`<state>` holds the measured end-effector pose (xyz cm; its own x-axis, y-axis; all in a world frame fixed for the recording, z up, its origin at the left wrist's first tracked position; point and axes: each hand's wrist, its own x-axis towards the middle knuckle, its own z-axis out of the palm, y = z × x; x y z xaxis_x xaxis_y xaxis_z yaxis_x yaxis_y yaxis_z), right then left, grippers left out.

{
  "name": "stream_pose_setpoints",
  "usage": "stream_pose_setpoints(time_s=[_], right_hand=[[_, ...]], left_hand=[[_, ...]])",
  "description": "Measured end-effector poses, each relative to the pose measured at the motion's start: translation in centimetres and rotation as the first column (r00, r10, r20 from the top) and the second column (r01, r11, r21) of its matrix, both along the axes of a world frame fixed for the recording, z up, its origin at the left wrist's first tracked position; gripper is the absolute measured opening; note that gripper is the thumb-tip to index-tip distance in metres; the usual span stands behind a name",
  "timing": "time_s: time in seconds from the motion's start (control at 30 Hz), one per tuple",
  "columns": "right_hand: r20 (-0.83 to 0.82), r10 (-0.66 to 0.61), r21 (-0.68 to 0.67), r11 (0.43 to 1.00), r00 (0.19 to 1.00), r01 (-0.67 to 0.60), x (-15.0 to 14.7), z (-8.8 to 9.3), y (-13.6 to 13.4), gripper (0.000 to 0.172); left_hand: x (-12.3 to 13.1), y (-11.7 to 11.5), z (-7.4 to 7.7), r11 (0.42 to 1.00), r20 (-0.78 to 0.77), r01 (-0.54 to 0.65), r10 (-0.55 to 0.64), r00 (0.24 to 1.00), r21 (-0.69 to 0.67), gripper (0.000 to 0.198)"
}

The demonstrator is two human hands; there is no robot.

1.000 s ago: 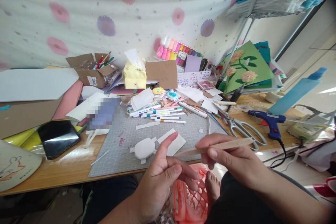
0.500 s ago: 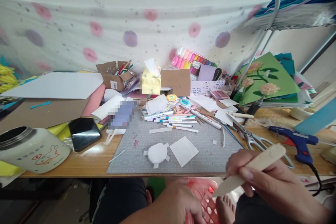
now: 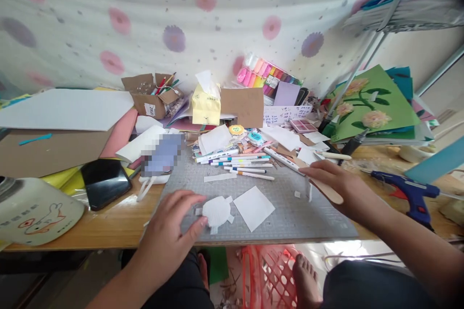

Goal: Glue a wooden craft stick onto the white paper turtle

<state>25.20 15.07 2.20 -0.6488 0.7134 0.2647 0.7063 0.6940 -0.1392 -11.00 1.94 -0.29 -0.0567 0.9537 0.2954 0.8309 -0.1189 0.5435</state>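
On the front of the grey cutting mat (image 3: 290, 217) lies a small rounded white paper shape (image 3: 216, 212) with tabs around its edge. My left hand (image 3: 177, 219) reaches in from the left, thumb and fingers apart around the shape's left side; it holds nothing, and whether the fingertips touch the paper I cannot tell. To the right of the shape is a white paper square (image 3: 253, 208). My right hand (image 3: 339, 186) is over the mat's right side, holding a flat wooden stick (image 3: 328, 192). Its fingers partly cover the stick, near the marker pens and scissors area.
Several marker pens (image 3: 239, 159) and paper scraps lie behind the shape. A blue glue gun (image 3: 402, 188) is at the right. On the left stand a pale jar (image 3: 39, 212) and a black phone-like slab (image 3: 105, 183). A red plastic basket (image 3: 268, 275) sits below the table edge.
My left hand has risen from below the table to the white paper shape. My right hand has moved forward and left over the mat with the wooden stick. The view has shifted slightly.
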Motion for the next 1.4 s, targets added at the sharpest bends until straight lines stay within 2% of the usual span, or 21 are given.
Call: stream_pose_setpoints(time_s=[0.07, 0.13, 0.23, 0.37, 0.53, 0.7, 0.83, 0.9, 0.97, 1.03, 1.1, 1.17, 1.27, 1.33, 1.4], right_hand=[[0.177, -0.082, 0.097, 0.993, 0.981, 0.066, 0.3, -0.8, 2.2, 0.055], [0.289, -0.148, 0.193, 0.977, 0.946, 0.094, 0.4, -1.3, 3.7, 0.053], [0.239, -0.134, 0.237, 0.969, 0.962, 0.076, -0.2, -1.6, 4.2, 0.044], [-0.022, 0.073, 0.095, 0.993, 0.997, -0.071, -2.5, -1.4, 2.8, 0.025], [-0.042, 0.251, -0.122, 0.96, 0.967, -0.254, -7.2, -1.1, 1.7, 0.024], [0.012, 0.287, -0.1, 0.954, 0.958, -0.284, -12.9, -1.3, 2.7, 0.023], [0.023, 0.273, -0.084, 0.959, 0.962, -0.27, -16.4, -2.4, 3.9, 0.014], [0.002, 0.274, -0.093, 0.958, 0.962, -0.272, -17.5, -3.0, 4.3, 0.011], [-0.029, 0.283, -0.114, 0.952, 0.959, -0.284, -17.9, -3.2, 4.5, 0.013], [-0.069, 0.294, -0.153, 0.941, 0.953, -0.301, -17.7, -2.8, 4.5, 0.016], [-0.12, 0.293, -0.217, 0.925, 0.949, -0.312, -16.9, -1.7, 4.4, 0.015], [-0.178, 0.258, -0.313, 0.9, 0.95, -0.303, -15.6, -0.2, 4.1, 0.012], [-0.248, 0.159, -0.471, 0.842, 0.956, -0.263, -13.4, 1.7, 3.3, 0.009], [-0.353, -0.006, -0.63, 0.741, 0.936, -0.232, -12.0, 2.2, 2.7, 0.009], [-0.47, -0.242, -0.777, 0.57, 0.849, -0.268, -10.7, 2.1, 2.3, 0.013]], left_hand=[[-0.4, 1.2, -0.4, 0.999, -0.115, -0.004, -0.002, 0.993, -0.045, 0.031], [-0.3, 2.1, -0.9, 0.995, -0.181, -0.006, -0.013, 0.983, -0.104, 0.033], [0.4, 2.8, -1.5, 0.988, -0.218, -0.017, -0.017, 0.976, -0.151, 0.028], [1.1, 3.2, -1.1, 0.977, -0.173, -0.018, -0.02, 0.985, -0.215, 0.023], [1.9, 4.2, 1.0, 0.922, -0.093, 0.02, -0.061, 0.994, -0.386, 0.024], [2.4, 5.1, 2.7, 0.852, -0.009, 0.109, -0.133, 0.991, -0.512, 0.02], [2.1, 5.3, 2.9, 0.818, 0.016, 0.124, -0.139, 0.99, -0.561, 0.019], [1.6, 5.2, 2.5, 0.828, 0.019, 0.13, -0.143, 0.99, -0.546, 0.021], [0.9, 5.2, 2.2, 0.869, -0.009, 0.122, -0.144, 0.99, -0.48, 0.023], [0.3, 5.5, 2.3, 0.924, -0.062, 0.102, -0.134, 0.989, -0.368, 0.023], [0.2, 6.0, 3.0, 0.966, -0.102, 0.105, -0.132, 0.986, -0.237, 0.024], [0.7, 7.0, 4.2, 0.975, -0.119, 0.166, -0.184, 0.976, -0.145, 0.03], [2.3, 8.9, 5.8, 0.921, -0.055, 0.331, -0.349, 0.936, -0.204, 0.044], [3.6, 10.1, 6.2, 0.856, 0.063, 0.412, -0.415, 0.908, -0.312, 0.03], [4.6, 11.0, 6.1, 0.794, 0.218, 0.457, -0.402, 0.889, -0.4, 0.015]])
